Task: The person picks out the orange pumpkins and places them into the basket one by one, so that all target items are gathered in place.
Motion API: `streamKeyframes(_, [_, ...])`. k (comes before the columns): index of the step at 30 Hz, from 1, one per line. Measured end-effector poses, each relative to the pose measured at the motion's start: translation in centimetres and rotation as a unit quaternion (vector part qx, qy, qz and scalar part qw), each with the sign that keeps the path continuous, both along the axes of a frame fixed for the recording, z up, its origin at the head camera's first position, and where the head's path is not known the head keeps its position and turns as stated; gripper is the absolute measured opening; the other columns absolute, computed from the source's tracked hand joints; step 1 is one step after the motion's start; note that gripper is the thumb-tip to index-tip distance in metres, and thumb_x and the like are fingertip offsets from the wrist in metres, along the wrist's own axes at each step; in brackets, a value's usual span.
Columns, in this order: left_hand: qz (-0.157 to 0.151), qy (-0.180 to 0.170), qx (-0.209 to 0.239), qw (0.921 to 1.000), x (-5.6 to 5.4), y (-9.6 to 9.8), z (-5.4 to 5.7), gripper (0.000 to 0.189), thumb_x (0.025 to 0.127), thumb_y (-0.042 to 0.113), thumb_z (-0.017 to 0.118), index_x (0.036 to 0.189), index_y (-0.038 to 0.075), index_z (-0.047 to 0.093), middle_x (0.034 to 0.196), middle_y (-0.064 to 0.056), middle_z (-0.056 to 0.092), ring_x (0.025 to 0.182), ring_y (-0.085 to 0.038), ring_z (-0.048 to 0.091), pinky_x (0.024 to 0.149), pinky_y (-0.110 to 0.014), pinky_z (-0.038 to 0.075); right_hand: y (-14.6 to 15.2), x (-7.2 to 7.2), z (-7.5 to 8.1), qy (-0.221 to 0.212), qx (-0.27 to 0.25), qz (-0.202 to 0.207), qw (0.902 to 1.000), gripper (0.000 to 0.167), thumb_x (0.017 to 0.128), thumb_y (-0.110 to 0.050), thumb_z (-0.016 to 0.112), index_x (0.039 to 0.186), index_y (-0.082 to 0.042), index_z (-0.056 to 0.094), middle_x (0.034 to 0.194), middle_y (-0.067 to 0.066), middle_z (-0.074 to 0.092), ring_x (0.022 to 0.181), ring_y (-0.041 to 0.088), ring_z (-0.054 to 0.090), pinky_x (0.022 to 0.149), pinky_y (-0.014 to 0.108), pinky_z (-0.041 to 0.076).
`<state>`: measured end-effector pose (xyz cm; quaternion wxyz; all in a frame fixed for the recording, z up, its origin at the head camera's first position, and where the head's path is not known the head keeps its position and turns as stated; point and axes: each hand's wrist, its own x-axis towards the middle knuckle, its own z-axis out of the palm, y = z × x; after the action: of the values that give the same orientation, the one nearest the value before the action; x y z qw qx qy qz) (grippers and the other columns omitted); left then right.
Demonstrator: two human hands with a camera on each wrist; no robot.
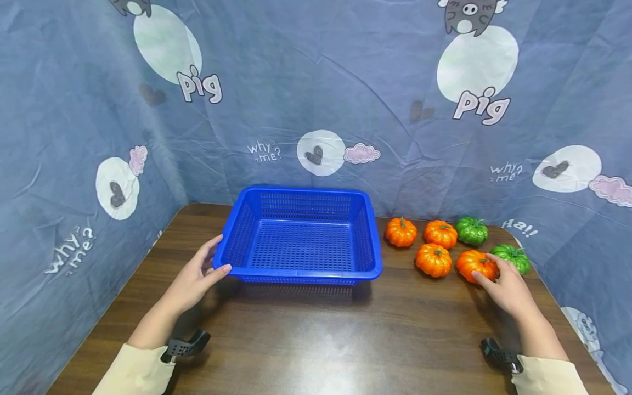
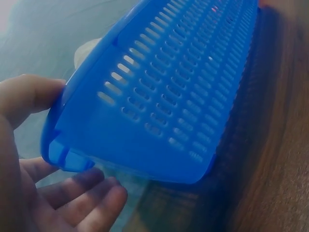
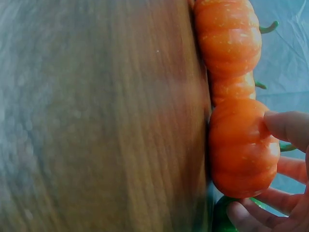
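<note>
A blue plastic basket (image 1: 301,272) with slotted sides stands on the table with nothing in it. My left hand (image 1: 195,281) holds its near left corner, the thumb on the rim and the other fingers around the outside; the left wrist view shows the basket wall (image 2: 159,96) close up. At the right, my right hand (image 1: 508,285) grips an orange pumpkin (image 1: 474,265), thumb on the near side and fingers behind. In the right wrist view this pumpkin (image 3: 244,150) still appears level with its neighbours. Behind the hand sits a green pumpkin (image 1: 513,257), partly covered.
Other small pumpkins stand beside the held one: orange ones (image 1: 433,260) to its left and a green one (image 1: 472,231) behind. A brown wooden table (image 1: 316,340) lies beneath everything. A blue printed cloth (image 1: 276,109) hangs behind and at both sides.
</note>
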<state>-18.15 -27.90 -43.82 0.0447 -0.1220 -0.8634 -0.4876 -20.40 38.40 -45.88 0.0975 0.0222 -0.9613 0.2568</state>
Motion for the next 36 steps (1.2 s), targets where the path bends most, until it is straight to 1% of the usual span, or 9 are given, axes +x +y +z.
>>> streamKeyframes(2, [-0.008,-0.005,0.028,0.9996,-0.2,0.1,-0.1,0.071,0.1,0.012,0.061,0.157,0.002,0.021,0.145,-0.034,0.042,0.125,-0.05,0.051,0.089,-0.011,0.044,0.0,0.1,0.0,0.003,-0.003,-0.003,1.0,0.063,0.096,-0.027,0.067,0.135,0.017,0.043,0.122,0.041,0.048,0.101,0.049,0.05,0.084,0.061,0.042])
streamKeyframes(6, [-0.025,-0.013,0.072,0.997,-0.3,0.3,-0.4,0.071,0.1,0.008,0.059,0.157,-0.002,0.018,0.147,-0.037,0.038,0.128,-0.053,0.046,0.09,-0.012,0.046,0.1,0.2,0.1,0.007,-0.008,-0.009,0.9999,0.063,0.095,-0.027,0.068,0.134,0.016,0.045,0.117,0.04,0.051,0.098,0.047,0.052,0.08,0.057,0.043])
streamKeyframes(11, [-0.036,-0.013,0.09,0.9952,-0.1,0.6,-0.6,0.071,0.1,0.006,0.059,0.157,-0.004,0.016,0.148,-0.039,0.035,0.13,-0.055,0.044,0.09,-0.011,0.045,0.5,0.3,0.3,0.014,-0.008,-0.007,0.9998,0.06,0.094,-0.026,0.07,0.132,0.014,0.048,0.111,0.039,0.055,0.094,0.046,0.054,0.075,0.051,0.044])
streamKeyframes(16, [-0.032,-0.015,0.085,0.9958,0.2,0.6,-0.4,0.072,0.1,0.006,0.058,0.157,-0.002,0.015,0.149,-0.038,0.034,0.13,-0.054,0.044,0.091,-0.011,0.045,0.6,0.1,0.3,-0.001,-0.007,-0.006,1.0,0.061,0.094,-0.027,0.07,0.133,0.015,0.048,0.113,0.04,0.055,0.097,0.047,0.055,0.076,0.052,0.044])
streamKeyframes(21, [-0.024,-0.023,0.055,0.9979,0.1,0.4,-0.1,0.073,0.101,0.012,0.059,0.158,0.0,0.015,0.15,-0.037,0.034,0.132,-0.053,0.044,0.097,-0.025,0.047,0.4,0.2,0.2,-0.002,-0.012,-0.008,0.9999,0.061,0.093,-0.026,0.071,0.134,0.014,0.049,0.112,0.038,0.057,0.096,0.046,0.056,0.074,0.048,0.045])
streamKeyframes(23, [-0.023,-0.024,0.051,0.9981,0.1,0.4,-0.1,0.073,0.101,0.013,0.059,0.158,0.001,0.015,0.151,-0.036,0.033,0.132,-0.052,0.043,0.098,-0.027,0.047,0.3,0.4,0.4,-0.002,-0.012,-0.009,0.9999,0.061,0.093,-0.026,0.071,0.134,0.014,0.049,0.111,0.037,0.057,0.095,0.046,0.057,0.073,0.047,0.045])
streamKeyframes(28, [-0.022,-0.016,0.056,0.9981,0.3,0.4,0.2,0.072,0.101,0.009,0.058,0.158,-0.001,0.015,0.15,-0.037,0.034,0.131,-0.053,0.044,0.095,-0.022,0.047,0.1,0.8,1.3,-0.004,-0.009,-0.009,0.9999,0.061,0.093,-0.026,0.071,0.134,0.014,0.049,0.111,0.038,0.055,0.095,0.048,0.058,0.072,0.047,0.046])
streamKeyframes(33, [-0.023,-0.009,0.058,0.998,0.4,0.5,0.3,0.071,0.1,0.006,0.058,0.157,-0.002,0.016,0.149,-0.038,0.034,0.13,-0.054,0.045,0.095,-0.024,0.048,-0.5,1.3,2.7,-0.011,-0.009,0.001,0.9999,0.062,0.093,-0.028,0.071,0.134,0.013,0.05,0.116,0.04,0.055,0.097,0.049,0.059,0.074,0.049,0.048])
streamKeyframes(36, [-0.02,-0.01,0.055,0.9982,0.4,0.5,0.3,0.071,0.1,0.006,0.058,0.157,-0.002,0.016,0.149,-0.037,0.034,0.129,-0.054,0.045,0.095,-0.026,0.049,-1.0,1.5,3.7,-0.011,-0.009,0.017,0.9997,0.061,0.092,-0.027,0.073,0.134,0.012,0.051,0.119,0.04,0.055,0.097,0.048,0.061,0.074,0.045,0.049])
